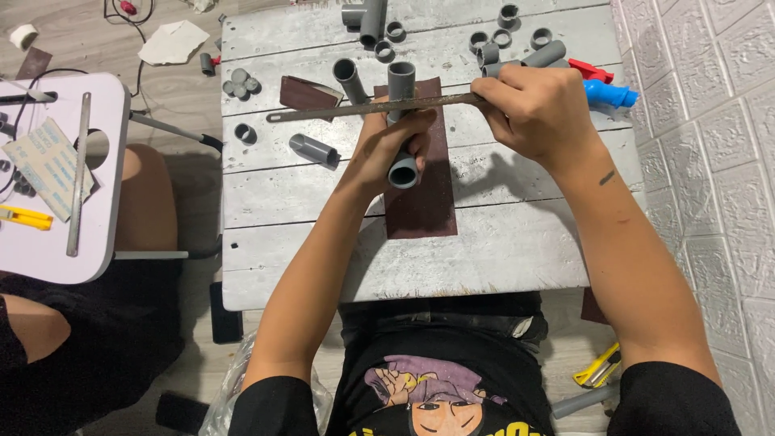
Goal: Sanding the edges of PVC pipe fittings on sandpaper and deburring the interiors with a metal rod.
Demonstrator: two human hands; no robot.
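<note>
Grey pipe (402,121) lengthwise toward the viewer, file (379,107) perhaps crosswise above.

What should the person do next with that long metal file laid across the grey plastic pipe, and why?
Probably push the long metal file forward across the grey plastic pipe. The right hand grips one end of the file, the left hand steadies the pipe over the dark brown sandpaper sheet, and the file already lies across the pipe.
</note>
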